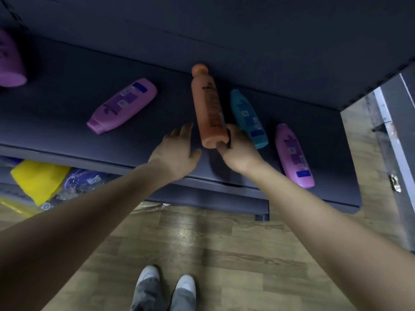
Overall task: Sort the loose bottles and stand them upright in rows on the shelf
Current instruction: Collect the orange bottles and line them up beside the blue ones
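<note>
Plastic looked slick, light; my right hand gripped the orange bottle by its base, left hand relaxed. Mid-body seemed safer.

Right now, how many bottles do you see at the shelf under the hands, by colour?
Purple bottles: 3 (one cut off at the left edge)
Orange bottle, gripped by the right hand: 1
Teal bottle: 1
Total: 5
</note>
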The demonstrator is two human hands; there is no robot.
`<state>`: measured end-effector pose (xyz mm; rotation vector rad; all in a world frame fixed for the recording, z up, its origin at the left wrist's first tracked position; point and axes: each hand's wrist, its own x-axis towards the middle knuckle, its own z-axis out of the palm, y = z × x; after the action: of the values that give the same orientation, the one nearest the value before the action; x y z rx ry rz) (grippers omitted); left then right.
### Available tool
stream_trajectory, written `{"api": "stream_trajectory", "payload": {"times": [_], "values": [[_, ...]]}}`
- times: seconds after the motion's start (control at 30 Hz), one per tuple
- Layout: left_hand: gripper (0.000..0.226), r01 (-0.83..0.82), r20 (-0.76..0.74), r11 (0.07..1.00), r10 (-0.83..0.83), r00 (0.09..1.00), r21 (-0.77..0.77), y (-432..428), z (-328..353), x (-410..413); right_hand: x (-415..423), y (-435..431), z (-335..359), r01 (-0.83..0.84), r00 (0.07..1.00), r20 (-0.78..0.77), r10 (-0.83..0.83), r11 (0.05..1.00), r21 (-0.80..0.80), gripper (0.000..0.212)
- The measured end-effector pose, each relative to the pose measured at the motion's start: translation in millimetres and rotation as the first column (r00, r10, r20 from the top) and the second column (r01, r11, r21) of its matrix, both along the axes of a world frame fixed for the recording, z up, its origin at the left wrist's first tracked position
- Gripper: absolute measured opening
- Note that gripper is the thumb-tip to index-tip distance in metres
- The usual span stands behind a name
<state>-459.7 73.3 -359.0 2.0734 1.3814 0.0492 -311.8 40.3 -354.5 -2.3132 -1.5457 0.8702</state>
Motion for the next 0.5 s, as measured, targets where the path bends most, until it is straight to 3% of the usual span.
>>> {"api": "stream_trajectory", "payload": {"times": [0.27, 0.5], "values": [[0.070, -0.008, 0.091, 0.997, 0.015, 0.996, -0.081, 7, -6, 8, -13, 22, -12, 0.095, 0.992, -0.079, -0.094, 0.995, 0.019, 0.066], [0.064, -0.092, 0.310, 0.936, 0.204, 0.928, -0.339, 5, -7, 11, -27, 37, -10, 0.247, 0.963, -0.111, -0.247, 0.969, -0.011, 0.078]]}}
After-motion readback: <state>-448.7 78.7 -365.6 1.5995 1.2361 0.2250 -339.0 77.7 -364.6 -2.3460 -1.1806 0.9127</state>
